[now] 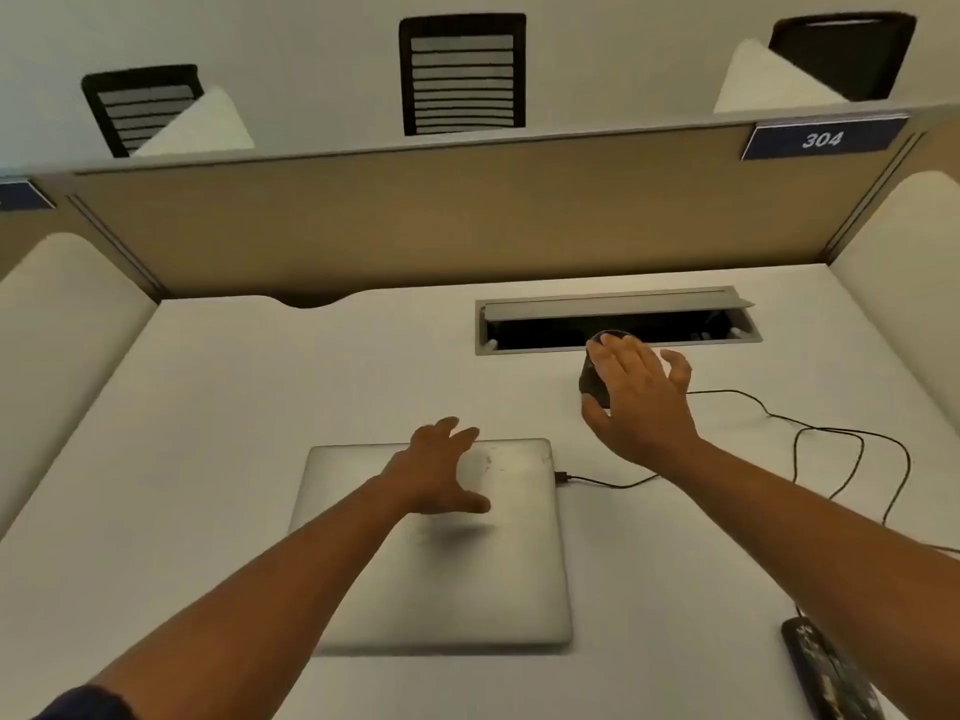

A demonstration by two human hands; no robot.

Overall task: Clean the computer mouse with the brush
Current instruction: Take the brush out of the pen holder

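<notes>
1. Head view, right hand: the right hand [636, 402] is spread over the dark, rounded plastic computer mouse [595, 376]. Its fingers [615, 356] are loosely splayed and arched above the shell, thumb off to the mouse's near-left side. Whether the palm already touches the mouse I cannot tell; nothing is clamped yet.

2. Head view, the mouse: it lies directly beneath those fingertips, on the white desk [218, 407], just in front of the open grey cable hatch [618, 324]. Its long axis seems to run away from the person, roughly in line with the fingers, so a plain top grasp should fit. A thin black cable [779, 418] trails off to the right of the hand.

3. Head view, left hand: the left hand [441, 470] hovers with fingers wide and relaxed, holding nothing, above the far edge of a closed silver laptop [441, 579]. The mouse lies well off to the right of and beyond these fingers, so the right hand is plainly the nearer.

4. Head view, the brush: no brush is certainly visible. A dark, elongated object [826, 667] lies near the right forearm at the bottom edge, but I cannot tell what it is.

5. Judgement: the step in hand looks like picking up the mouse; brushing has not begun.
</notes>
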